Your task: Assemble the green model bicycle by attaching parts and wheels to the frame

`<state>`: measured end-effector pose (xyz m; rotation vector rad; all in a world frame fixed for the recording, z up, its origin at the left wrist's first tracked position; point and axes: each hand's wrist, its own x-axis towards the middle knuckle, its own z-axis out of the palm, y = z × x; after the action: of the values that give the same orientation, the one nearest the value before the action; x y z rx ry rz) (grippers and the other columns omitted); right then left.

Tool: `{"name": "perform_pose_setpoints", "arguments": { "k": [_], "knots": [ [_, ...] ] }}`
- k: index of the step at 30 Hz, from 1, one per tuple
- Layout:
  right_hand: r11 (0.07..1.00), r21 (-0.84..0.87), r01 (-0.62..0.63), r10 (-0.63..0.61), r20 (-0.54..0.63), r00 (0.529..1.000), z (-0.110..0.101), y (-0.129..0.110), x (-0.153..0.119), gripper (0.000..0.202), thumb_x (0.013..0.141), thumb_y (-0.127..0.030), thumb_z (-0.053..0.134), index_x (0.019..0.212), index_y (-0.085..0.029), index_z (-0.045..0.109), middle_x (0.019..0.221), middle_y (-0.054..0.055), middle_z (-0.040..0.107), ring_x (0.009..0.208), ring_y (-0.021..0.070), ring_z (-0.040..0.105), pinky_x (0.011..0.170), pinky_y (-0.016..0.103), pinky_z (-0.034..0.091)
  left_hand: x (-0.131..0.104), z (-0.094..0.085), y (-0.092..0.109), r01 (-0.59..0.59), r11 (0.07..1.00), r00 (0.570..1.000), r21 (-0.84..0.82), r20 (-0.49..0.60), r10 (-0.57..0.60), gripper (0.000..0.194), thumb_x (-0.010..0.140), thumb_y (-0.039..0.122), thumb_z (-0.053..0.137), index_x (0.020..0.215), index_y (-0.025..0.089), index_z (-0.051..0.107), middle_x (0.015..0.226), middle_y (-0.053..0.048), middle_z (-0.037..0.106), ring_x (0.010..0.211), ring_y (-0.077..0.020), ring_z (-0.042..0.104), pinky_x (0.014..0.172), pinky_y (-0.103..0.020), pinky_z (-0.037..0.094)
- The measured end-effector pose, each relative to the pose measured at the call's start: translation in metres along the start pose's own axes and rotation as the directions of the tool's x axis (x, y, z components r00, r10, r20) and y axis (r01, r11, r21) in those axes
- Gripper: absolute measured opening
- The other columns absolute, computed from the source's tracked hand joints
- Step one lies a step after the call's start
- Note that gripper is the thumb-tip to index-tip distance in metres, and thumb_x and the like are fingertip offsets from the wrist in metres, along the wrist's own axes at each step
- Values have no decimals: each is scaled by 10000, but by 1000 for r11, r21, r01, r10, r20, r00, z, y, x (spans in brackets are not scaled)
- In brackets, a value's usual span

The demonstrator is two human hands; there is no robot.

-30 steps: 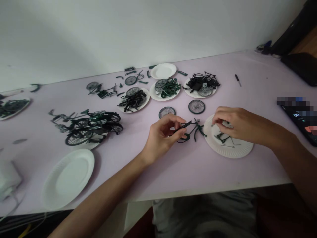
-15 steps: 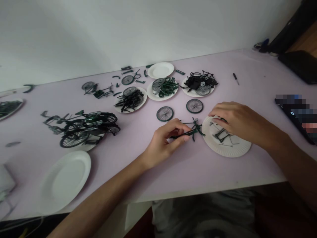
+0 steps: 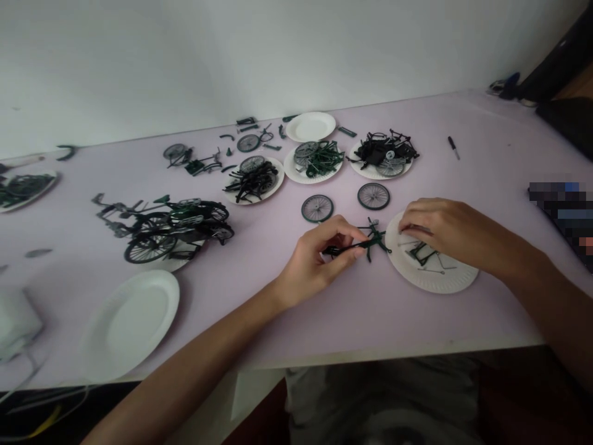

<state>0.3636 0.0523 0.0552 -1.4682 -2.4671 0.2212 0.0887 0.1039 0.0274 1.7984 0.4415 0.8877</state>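
Note:
My left hand pinches a small dark green bicycle frame between thumb and fingers, over the pink table. To its right, my right hand reaches over the upper part of a white paper plate, fingertips pressed together at the plate's upper left. Whatever those fingertips hold, if anything, is too small to make out. Thin metal rods and a dark green part lie on that plate. Two loose spoked wheels, one above my left hand and one further right, rest on the table.
Model bicycles stand crowded at the left, above a bare white plate. Plates of black parts, green parts and more black parts line the back. A screwdriver and a phone are at the right.
The whole view has shifted, so the table's objects appear a little further right. Both hands keep nearly the same places, with my right hand's fingertips slightly lower over the plate.

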Motion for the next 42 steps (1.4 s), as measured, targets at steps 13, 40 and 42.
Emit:
{"name": "perform_pose_setpoints", "arguments": {
  "k": [13, 40, 42],
  "knots": [
    [996, -42, -84, 86, 33, 996, -4, -6, 4, 143, 971, -196, 544, 876, -218, 648, 943, 47, 728, 853, 233, 653, 780, 372, 470, 0, -1, -3, -45, 999, 996, -21, -80, 43, 75, 958, 155, 702, 1020, 195, 715, 921, -23, 623, 782, -92, 617, 665, -194, 547],
    [974, 225, -16, 61, -193, 979, 5, -14, 7, 225, 1008, -208, 592, 1053, -179, 811, 1051, 78, 733, 890, 187, 700, 773, 323, 558, 2, 4, 0, 127, 990, 982, -68, -135, -135, 168, 883, 294, 811, 943, 161, 729, 902, -47, 670, 691, -98, 611, 522, -182, 518],
    [971, 238, -36, 81, -185, 979, 5, -15, 6, 253, 1018, -204, 563, 1090, -194, 805, 1071, 78, 719, 886, 184, 693, 758, 324, 558, 2, 5, 0, 123, 989, 983, -88, -122, -133, 151, 878, 271, 814, 945, 160, 736, 910, -44, 660, 710, -98, 616, 544, -177, 550]
  ]
}}
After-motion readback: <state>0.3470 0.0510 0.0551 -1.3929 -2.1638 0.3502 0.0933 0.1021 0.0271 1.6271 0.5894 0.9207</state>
